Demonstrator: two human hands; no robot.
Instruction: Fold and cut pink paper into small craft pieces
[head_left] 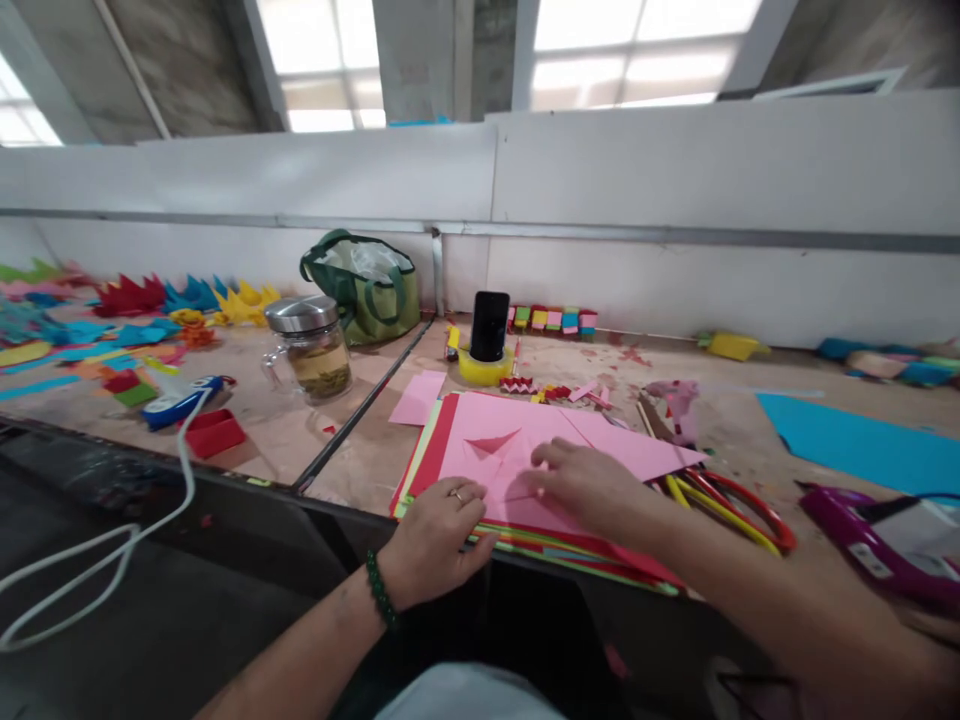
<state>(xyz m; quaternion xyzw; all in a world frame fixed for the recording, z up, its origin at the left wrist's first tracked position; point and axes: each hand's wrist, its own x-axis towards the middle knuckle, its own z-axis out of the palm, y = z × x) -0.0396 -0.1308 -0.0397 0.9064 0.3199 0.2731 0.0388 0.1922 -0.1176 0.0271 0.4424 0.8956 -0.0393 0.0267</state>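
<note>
A pink paper sheet (pixel 517 440) with folds in it lies on top of a stack of coloured paper (pixel 427 455) at the table's front edge. My left hand (pixel 439 535), with a ring and a green bead bracelet, rests on the sheet's near left part, fingers curled and pressed down on it. My right hand (pixel 589 485) lies flat on the sheet's middle with fingers stretched toward a fold. Neither hand lifts anything.
Scissors with red and yellow handles (pixel 731 505) lie right of the stack. A phone (pixel 490 325) stands in a yellow tape roll. A glass jar (pixel 311 350), a green bag (pixel 367 285), a glue gun (pixel 176 400), a blue sheet (pixel 862 440) and paper crafts are around.
</note>
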